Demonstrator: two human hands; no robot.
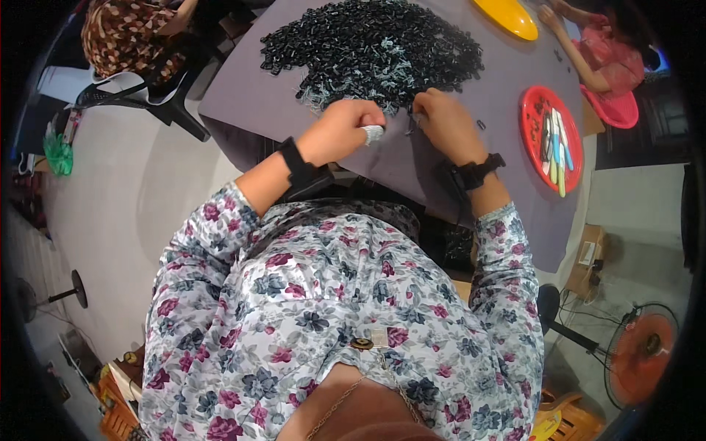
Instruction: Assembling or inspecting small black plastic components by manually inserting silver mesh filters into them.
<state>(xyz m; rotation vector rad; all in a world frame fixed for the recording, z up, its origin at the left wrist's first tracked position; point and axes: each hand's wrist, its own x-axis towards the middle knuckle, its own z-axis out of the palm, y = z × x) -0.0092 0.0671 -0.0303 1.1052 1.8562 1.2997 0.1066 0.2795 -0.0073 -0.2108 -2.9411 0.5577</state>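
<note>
A broad heap of small black pieces (368, 37) covers the far middle of the table, with thin pale, clear-looking pieces (316, 94) mixed in along its near side. At the heap's near edge my left hand (340, 131) is closed, and a small whitish bunch (373, 134) sticks out below its fingers. My right hand (447, 126) is a little to the right, fingers pinched together over the table. Something small and dark shows at its fingertips, too small to name. One loose black piece (481, 125) lies just right of that hand.
On the right a red tray (529, 121) holds several knife-like tools with coloured handles. A yellow plate (507, 16) and a pink basin (616, 110) are beyond it. Other people sit at far left and far right. A fan (641, 354) stands at lower right.
</note>
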